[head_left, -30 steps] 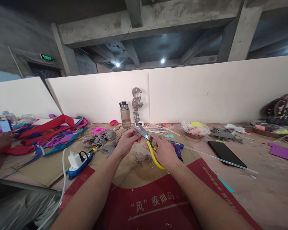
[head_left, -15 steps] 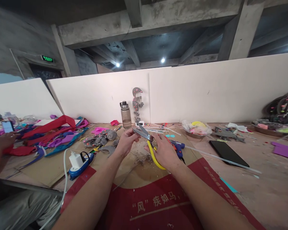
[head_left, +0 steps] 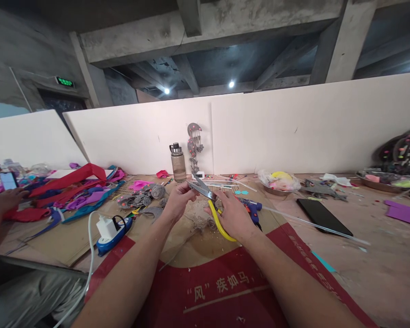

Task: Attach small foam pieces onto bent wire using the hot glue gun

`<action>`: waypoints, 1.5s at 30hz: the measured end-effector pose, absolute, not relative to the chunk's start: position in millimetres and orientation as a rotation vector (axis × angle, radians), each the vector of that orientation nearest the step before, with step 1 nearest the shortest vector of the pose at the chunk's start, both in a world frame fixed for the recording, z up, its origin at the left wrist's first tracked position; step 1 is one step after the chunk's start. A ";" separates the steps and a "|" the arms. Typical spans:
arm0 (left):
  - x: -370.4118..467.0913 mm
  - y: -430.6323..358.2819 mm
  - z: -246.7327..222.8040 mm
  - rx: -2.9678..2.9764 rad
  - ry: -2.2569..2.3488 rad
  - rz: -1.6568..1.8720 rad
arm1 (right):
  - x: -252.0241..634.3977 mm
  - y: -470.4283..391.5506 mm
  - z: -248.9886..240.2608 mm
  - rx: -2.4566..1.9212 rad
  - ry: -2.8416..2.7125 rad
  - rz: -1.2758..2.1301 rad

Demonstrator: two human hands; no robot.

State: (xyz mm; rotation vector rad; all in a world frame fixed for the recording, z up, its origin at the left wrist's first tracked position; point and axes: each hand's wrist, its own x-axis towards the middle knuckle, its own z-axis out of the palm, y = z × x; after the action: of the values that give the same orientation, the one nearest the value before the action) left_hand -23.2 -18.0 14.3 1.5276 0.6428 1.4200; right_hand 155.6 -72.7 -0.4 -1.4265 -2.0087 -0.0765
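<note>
Wrapped round spread-bladed, yellow-handled metal scissors [head_left: 216, 222] is the right hand [head_left: 233, 212]; the left hand [head_left: 179, 200] pinches, on what I cannot tell; a translucent grey bottle [head_left: 178, 166] stands far.

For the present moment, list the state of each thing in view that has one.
Scissors: open
Right hand: gripping the scissors
Left hand: bent beside the scissors, hold unclear
Bottle: upright, lid on
Black phone: flat, screen dark
Far-left phone: screen lit
White plug: in the blue strip
Sign: lit
Ceiling lamps: lit
</note>
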 end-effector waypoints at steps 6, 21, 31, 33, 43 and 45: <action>-24.4 -17.2 13.8 1.536 0.659 1.425 | 157.0 -72.3 -0.4 -1.428 -2.021 -0.084; -30.9 -3.6 2.9 1.308 0.546 1.402 | 149.5 -75.6 -8.0 -1.388 -1.988 -0.004; -27.8 6.8 -12.4 1.276 0.621 1.331 | 152.4 -74.1 -7.0 -1.418 -1.914 0.112; -28.6 9.5 -18.3 1.253 0.653 1.334 | 152.0 -75.5 -6.3 -1.401 -1.939 0.128; -36.1 13.8 -37.2 1.292 0.808 1.325 | 151.0 -87.9 2.1 -1.285 -2.033 0.123; -33.9 15.1 -37.0 1.299 0.849 1.316 | 151.5 -87.8 1.9 -1.270 -2.044 0.124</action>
State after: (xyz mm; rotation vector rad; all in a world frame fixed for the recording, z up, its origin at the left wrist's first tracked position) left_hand -33.9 15.1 -37.0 1.2992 0.8486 1.3157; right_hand 151.5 -87.8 1.9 -1.2697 -2.0436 0.1236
